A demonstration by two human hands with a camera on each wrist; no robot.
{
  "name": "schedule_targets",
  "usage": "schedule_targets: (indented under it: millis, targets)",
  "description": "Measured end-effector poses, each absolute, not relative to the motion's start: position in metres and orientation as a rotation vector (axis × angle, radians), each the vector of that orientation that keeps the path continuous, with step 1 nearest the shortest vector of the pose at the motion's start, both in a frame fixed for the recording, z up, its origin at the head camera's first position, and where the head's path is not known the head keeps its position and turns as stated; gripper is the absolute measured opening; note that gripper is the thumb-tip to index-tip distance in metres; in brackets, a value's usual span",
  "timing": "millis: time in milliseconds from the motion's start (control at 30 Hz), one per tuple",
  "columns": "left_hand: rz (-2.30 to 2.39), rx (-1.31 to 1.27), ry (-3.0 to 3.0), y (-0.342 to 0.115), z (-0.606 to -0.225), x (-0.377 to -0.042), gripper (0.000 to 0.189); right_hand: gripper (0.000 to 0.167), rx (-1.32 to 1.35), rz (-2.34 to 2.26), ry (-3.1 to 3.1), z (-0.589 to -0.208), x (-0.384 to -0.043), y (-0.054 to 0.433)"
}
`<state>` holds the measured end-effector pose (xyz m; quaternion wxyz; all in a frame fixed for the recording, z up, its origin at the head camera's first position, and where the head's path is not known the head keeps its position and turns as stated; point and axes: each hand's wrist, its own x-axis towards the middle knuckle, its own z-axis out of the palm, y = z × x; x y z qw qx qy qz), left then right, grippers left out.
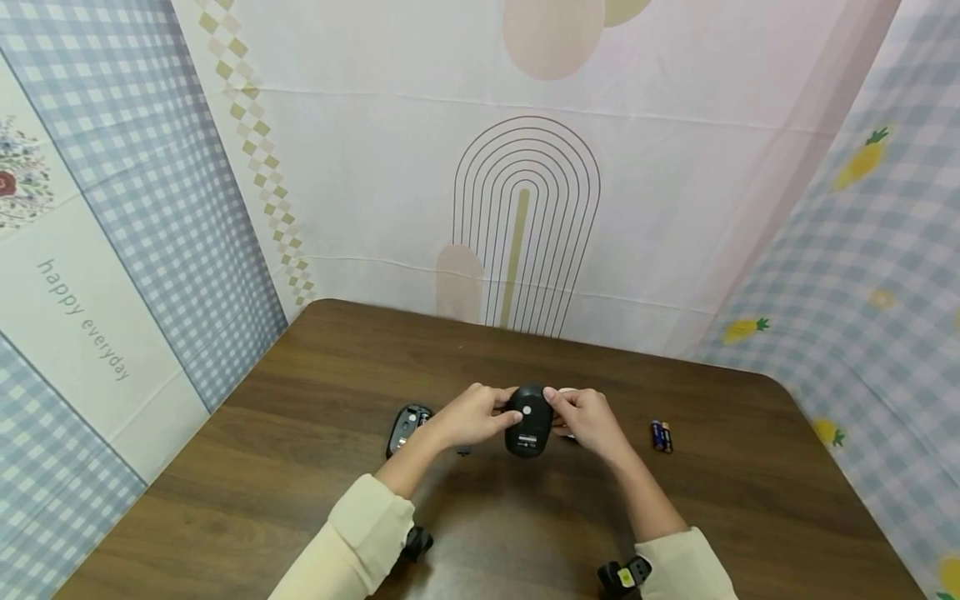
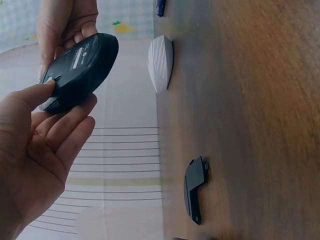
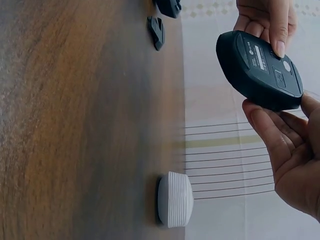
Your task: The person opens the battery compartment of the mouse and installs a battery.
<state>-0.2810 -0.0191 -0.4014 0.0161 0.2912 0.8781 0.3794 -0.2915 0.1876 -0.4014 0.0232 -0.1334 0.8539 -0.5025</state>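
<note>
Head view: a black mouse, underside facing the camera, is held above the desk at lower centre of the frame, pinched by the left hand and the right hand; two batteries lie at lower right; an opened mouse lies left of the hands.

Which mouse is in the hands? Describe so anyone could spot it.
Start at the brown table, then look above it between the left hand and right hand. They hold a black mouse, underside showing a white label and pale round spot. Unlike the opened mouse to its left, it is off the table.
</note>
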Motion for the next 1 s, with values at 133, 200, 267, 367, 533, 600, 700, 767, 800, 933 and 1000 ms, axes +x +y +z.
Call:
schedule_targets:
  millis: [133, 200, 267, 367, 533, 600, 700, 767, 800, 933, 1000]
  targets:
    - [1.215, 0.914, 2.709, -0.019, -0.401, -0.278, 0.041, 0.042, -0.396, -1.559, 2.650, -0.398, -0.287, 0.187]
    - [1.246, 0.912, 2.698, -0.019, -0.399, -0.276, 0.039, 0.042, -0.398, -1.566, 2.643, -0.397, -0.285, 0.186]
    - [1.292, 0.885, 2.680, -0.019, -0.397, -0.275, 0.038, 0.043, -0.413, -1.575, 2.633, -0.395, -0.283, 0.186]
    - [1.371, 0.826, 2.639, -0.019, -0.395, -0.272, 0.034, 0.044, -0.430, -1.586, 2.612, -0.393, -0.280, 0.184]
    - [1.425, 0.749, 2.577, -0.021, -0.390, -0.268, 0.026, 0.044, -0.409, -1.600, 2.583, -0.391, -0.275, 0.183]
    - [1.430, 0.736, 2.558, -0.022, -0.389, -0.267, 0.025, 0.044, -0.400, -1.606, 2.578, -0.390, -0.273, 0.182]
    - [1.455, 0.713, 2.517, -0.023, -0.389, -0.266, 0.024, 0.045, -0.386, -1.610, 2.576, -0.390, -0.270, 0.182]
    - [1.483, 0.696, 2.483, -0.023, -0.389, -0.265, 0.023, 0.046, -0.368, -1.609, 2.578, -0.391, -0.269, 0.182]
    - [1.493, 0.689, 2.470, -0.023, -0.389, -0.265, 0.022, 0.046, -0.362, -1.605, 2.579, -0.391, -0.268, 0.182]
    - [1.482, 0.687, 2.459, -0.023, -0.389, -0.265, 0.017, 0.046, -0.339, -1.599, 2.574, -0.392, -0.266, 0.182]
    - [1.464, 0.693, 2.465, -0.023, -0.388, -0.264, 0.016, 0.047, -0.337, -1.608, 2.554, -0.391, -0.265, 0.183]
